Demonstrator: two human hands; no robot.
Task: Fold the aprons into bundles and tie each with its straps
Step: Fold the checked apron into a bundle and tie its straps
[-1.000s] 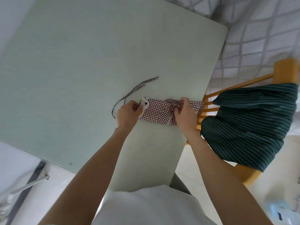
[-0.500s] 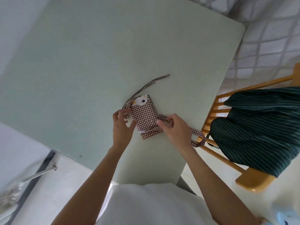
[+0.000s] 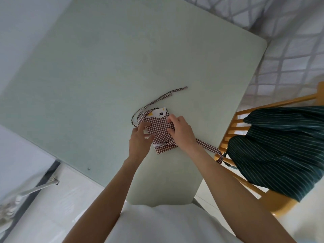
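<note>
A red-and-white checked apron [image 3: 158, 126], folded into a small bundle with a white cartoon patch [image 3: 159, 113] at its far end, lies on the pale green table [image 3: 105, 67]. Its long straps [image 3: 163, 97] trail away over the table, and a looped strap [image 3: 210, 149] hangs over the right edge. My left hand [image 3: 139, 139] holds the bundle's left edge with curled fingers. My right hand [image 3: 180, 129] lies on top of the bundle, fingers bent and pinching its cloth. A dark green striped apron [image 3: 280, 146] is draped over the chair at the right.
A yellow wooden chair [image 3: 233, 127] stands against the table's right edge. A white rack or frame [image 3: 35, 188] is at the lower left, beside the table. My white shirt [image 3: 166, 223] fills the bottom of the view.
The bundle was turned from lying crosswise to lying lengthwise away from me. My right hand moved from its lower right side up onto its top, and my left hand closed in on its left edge.
</note>
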